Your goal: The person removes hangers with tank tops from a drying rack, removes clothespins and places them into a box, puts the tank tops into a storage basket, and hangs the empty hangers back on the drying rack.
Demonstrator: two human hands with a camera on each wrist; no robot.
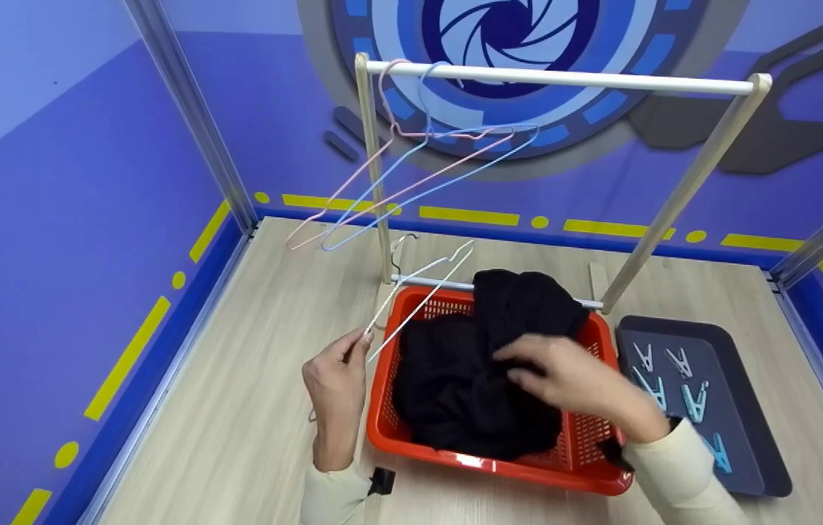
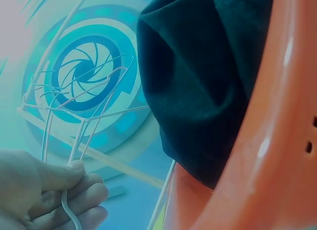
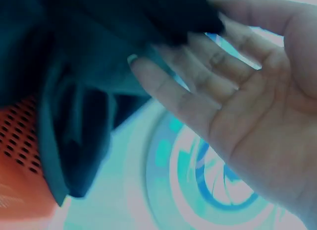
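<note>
My left hand [image 1: 338,379] pinches a white wire hanger [image 1: 419,306] between thumb and fingers, beside the left rim of a red basket [image 1: 381,408]. The hanger slants up and away over the basket's corner. Dark folded cloth [image 1: 448,372], black in the head view, is heaped in the basket and rises above its far rim. My right hand [image 1: 565,375] is over the heap, blurred by motion. In the right wrist view this hand [image 3: 242,101] has its fingers loosely extended, fingertips right at the cloth [image 3: 89,56].
Behind the basket stands a rack with a white top rail [image 1: 565,76] and wooden posts. A pink hanger [image 1: 353,179] and a blue hanger [image 1: 455,179] hang at its left end. A dark grey tray [image 1: 747,408] on the right holds several clothespins [image 1: 694,401]. Walls enclose the table [image 1: 236,379].
</note>
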